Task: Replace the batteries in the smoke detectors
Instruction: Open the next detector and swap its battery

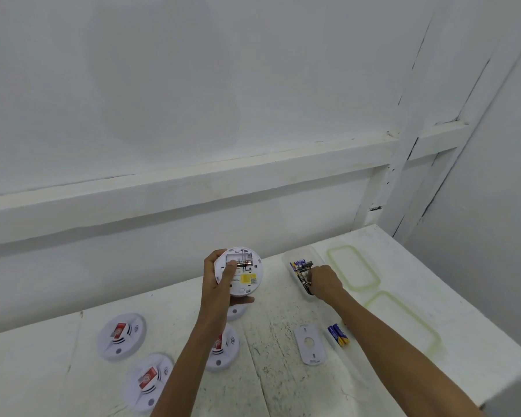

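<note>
Closed detectors [121, 336] wait at 7 o'clock. L hand [220, 275] grips the open smoke detector [239, 271] at centre, one battery [243, 263] seated. R hand [324, 281] at 3 o'clock digs in the battery tub [286, 257]; can't tell if it's got one. Next: lift a cell, match polarity, fill the empty slot.

We see a white, scuffed table [271, 350]. Left of our left hand [220, 278] lie smoke detectors [121, 337]; by our right hand [325, 281] lie a clear container [286, 257], two lids [352, 267], a mounting plate [309, 344] and loose batteries [338, 335].
</note>
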`<state>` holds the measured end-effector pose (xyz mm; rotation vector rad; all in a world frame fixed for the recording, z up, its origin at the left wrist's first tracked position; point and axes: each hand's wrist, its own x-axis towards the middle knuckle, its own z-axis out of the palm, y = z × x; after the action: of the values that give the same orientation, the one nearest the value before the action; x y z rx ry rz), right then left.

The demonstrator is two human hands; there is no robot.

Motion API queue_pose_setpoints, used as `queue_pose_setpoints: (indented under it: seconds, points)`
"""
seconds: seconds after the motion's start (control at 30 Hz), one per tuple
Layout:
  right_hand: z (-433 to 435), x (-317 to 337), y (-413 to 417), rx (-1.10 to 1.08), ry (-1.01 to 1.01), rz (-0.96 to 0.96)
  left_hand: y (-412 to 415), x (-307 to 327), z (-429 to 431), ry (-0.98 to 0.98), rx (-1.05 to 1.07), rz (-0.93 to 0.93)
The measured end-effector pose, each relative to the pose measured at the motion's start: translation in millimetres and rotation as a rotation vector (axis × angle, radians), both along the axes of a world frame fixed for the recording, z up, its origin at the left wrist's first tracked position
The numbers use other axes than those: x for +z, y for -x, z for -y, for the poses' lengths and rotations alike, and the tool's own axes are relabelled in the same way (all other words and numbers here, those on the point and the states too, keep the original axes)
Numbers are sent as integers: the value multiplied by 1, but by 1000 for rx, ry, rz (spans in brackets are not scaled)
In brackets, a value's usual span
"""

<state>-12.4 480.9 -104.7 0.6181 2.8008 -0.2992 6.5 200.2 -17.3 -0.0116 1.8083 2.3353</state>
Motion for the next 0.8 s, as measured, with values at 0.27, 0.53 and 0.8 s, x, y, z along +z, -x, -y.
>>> queue_pose_setpoints:
  seconds: [0.27,0.53,0.8]
  points:
    - [-2,-1,-1,21,-12,-65,-7,6,-7,-19,-3,4]
    - [-1,4,-8,-21,72,-123,-6,10,-10,-32,-4,11]
    - [-7,4,-17,0,217,-362,-7,16,-11,-71,-10,11]
